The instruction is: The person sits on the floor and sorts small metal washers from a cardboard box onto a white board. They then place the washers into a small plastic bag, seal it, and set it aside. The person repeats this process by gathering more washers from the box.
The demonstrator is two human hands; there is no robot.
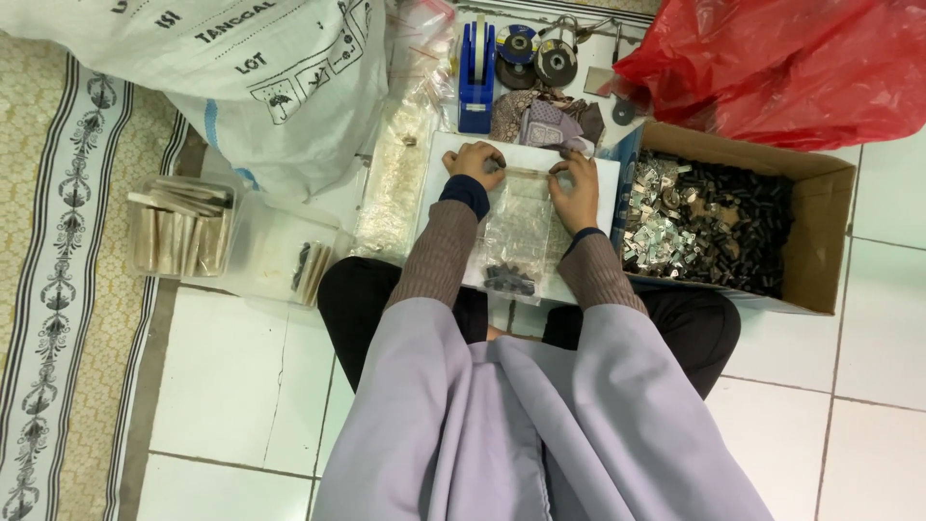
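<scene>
Head view looks straight down on a person seated on a tiled floor, both hands pressed on the top edge of a clear plastic bag that lies on a white board across the lap. The bag's long axis runs from the hands back toward the body, and a clump of small dark parts sits at its near end, well below both hands. The left hand pinches the bag's upper left corner, fingers curled nearly closed; the right hand pinches the upper right edge the same way. Both are about equally near the bag's mouth, the strip between them stretched across. Just beyond the left hand stands a blue tape dispenser. To the right of the right hand is a cardboard box full of dark and silvery parts. Far left of the left hand sit clear tubs of filled packets, with a white sack beyond
</scene>
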